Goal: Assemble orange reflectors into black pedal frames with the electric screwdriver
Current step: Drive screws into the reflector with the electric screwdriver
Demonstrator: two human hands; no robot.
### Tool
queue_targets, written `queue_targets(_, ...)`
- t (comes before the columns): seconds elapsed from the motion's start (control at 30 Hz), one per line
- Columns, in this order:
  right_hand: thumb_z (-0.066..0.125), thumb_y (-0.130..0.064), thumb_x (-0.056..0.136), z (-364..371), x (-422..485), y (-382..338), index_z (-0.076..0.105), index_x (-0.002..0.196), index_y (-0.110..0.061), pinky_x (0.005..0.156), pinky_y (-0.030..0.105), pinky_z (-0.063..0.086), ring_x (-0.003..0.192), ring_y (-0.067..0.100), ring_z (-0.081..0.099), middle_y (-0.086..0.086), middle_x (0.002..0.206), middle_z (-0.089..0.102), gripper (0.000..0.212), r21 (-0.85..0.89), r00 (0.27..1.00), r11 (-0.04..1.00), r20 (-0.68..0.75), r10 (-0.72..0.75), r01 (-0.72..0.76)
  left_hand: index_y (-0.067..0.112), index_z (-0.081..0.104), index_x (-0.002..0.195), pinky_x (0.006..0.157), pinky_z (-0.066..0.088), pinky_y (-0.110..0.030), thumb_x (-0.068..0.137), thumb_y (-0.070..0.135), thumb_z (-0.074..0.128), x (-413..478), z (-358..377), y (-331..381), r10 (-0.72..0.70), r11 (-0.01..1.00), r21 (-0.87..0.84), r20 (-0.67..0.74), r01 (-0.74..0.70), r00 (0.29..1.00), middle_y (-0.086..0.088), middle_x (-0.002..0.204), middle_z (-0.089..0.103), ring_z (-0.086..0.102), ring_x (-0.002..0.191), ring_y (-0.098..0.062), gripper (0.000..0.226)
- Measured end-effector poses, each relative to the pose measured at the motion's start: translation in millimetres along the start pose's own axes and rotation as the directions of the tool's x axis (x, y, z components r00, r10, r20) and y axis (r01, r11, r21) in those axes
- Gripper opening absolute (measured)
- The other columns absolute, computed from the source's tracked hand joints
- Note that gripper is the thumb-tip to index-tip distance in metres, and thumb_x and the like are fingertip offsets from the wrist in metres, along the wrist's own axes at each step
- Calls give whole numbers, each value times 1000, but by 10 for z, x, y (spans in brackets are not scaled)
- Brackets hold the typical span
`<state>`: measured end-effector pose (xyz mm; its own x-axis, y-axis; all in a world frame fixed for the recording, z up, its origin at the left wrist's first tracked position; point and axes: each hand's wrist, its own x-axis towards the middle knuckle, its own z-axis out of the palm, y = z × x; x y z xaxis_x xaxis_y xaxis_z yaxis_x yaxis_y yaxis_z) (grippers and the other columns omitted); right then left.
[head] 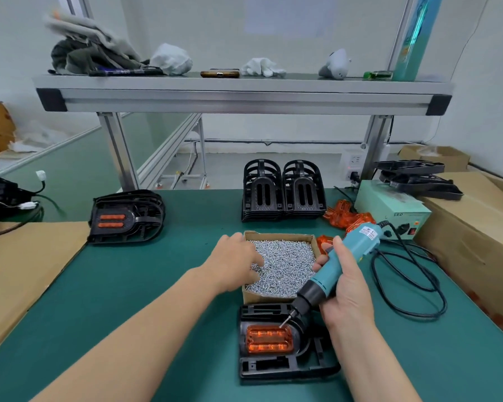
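R grip [343, 288] wraps driver [341, 261] mid-body. L grip [237, 261] in screws [288, 265], can't tell if holding one: tiny, light, slippery, so pinch by head.

The fingertips of the left hand [235, 259] are buried among the small silver screws [288, 265] in the open brown cardboard box [259, 297], so whether they pinch one cannot be told. The right hand [344, 287] hides the middle of the teal electric screwdriver [360, 242], whose white label is unreadable. The top edge cuts off the blurred white paper sheet [285, 18].
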<state>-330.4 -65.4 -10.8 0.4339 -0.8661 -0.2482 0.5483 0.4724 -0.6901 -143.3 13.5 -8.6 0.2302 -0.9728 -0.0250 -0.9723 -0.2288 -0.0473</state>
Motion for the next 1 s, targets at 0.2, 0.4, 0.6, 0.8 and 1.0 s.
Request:
queue_targets(0.2,76,-34,86,50,28,-13,66,90,-15,45,19,50,50,7,57,-2,64,60,22,-3,1000,1000,-15,26,-27,28,69,89,79,29,-32,89,26,60,84,44,177,33,999,-29,-104,-37,994,9,93,70,59,93,-16,9)
queue_targets(0.4,76,-31,87,60,24,14,66,87,-15,46,19,51,50,6,58,-3,63,63,19,7,1000,1000,-23,10,-9,22,72,87,87,42,-29,91,21,62,20,102,188,-90,938,-346,-221,8,971,11,89,69,58,88,-11,11)
queue_targets(0.6,76,-29,87,85,4,-28,64,93,-14,50,19,52,54,6,58,-3,70,64,20,32,999,999,-31,-27,28,21,68,80,73,49,-15,89,11,65,-271,4,265,-357,496,-867,-149,52,922,6,73,71,64,71,-1,14)
queue_targets(0.8,78,-31,86,134,-35,-51,64,89,-14,49,18,51,52,5,57,-5,66,63,22,107,995,991,-74,-70,78,22,78,79,64,52,-17,85,3,73,-761,-39,473,-327,107,-992,27,66,945,-4,72,74,67,67,-9,20)
queue_targets(1.0,77,-26,88,153,-39,-26,61,89,-16,49,18,50,50,4,56,-6,68,62,19,161,985,981,-156,-80,105,11,80,82,68,53,-25,82,-4,73,-1029,7,677,-307,-151,-980,171,130,936,-12,78,74,67,69,-13,17)
